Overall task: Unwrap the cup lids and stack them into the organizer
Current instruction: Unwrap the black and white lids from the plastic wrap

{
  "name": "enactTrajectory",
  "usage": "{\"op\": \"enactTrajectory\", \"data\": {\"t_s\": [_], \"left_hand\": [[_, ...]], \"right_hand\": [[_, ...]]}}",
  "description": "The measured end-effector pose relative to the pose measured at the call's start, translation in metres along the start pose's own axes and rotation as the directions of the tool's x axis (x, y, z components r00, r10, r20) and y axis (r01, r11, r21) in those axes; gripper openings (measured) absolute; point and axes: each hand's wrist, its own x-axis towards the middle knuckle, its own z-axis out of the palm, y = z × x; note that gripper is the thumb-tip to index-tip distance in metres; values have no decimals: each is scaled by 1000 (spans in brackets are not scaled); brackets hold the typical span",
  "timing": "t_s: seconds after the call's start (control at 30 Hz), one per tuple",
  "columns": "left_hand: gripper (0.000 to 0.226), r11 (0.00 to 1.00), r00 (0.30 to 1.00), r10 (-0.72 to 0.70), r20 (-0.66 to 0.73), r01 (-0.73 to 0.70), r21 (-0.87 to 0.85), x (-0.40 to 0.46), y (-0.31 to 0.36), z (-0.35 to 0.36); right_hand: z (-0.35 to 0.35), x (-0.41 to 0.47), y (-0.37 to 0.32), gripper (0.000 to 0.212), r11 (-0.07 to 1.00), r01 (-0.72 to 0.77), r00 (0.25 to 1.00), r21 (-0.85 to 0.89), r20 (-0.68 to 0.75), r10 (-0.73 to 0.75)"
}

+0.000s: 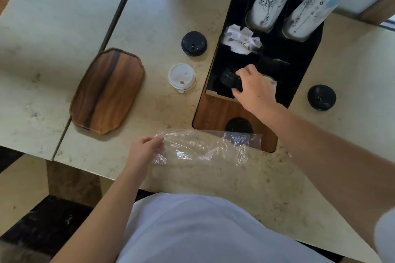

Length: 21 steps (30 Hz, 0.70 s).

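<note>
Head view: pale stone counter (162, 15), wooden tray (108, 90) at left, black organizer (299, 53) holding two cup stacks (269, 0). The right hand (255, 87) grips black lids (229, 79) in a front compartment; the left hand (143, 148) pinches the clear wrapper (201, 146). Loose lids (194, 44) lie nearby.

Right hand (254, 87) holds black lids (229, 79) in organizer (299, 57); left hand (143, 151) pinches wrap (198, 147).
</note>
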Motion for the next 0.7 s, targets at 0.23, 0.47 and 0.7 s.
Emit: {"op": "enactTrajectory", "data": {"t_s": [0.23, 0.47, 0.7], "left_hand": [[18, 999, 999, -27, 26, 26, 27, 7, 4, 1], [23, 999, 998, -33, 61, 33, 4, 6, 9, -3], [16, 999, 995, -7, 96, 11, -46, 1, 14, -4]], "right_hand": [[17, 11, -4, 49, 975, 88, 995, -206, 58, -77], [10, 26, -12, 44, 980, 107, 973, -170, 222, -68], [-8, -33, -8, 19, 833, -339, 941, 437, 141, 308]]}}
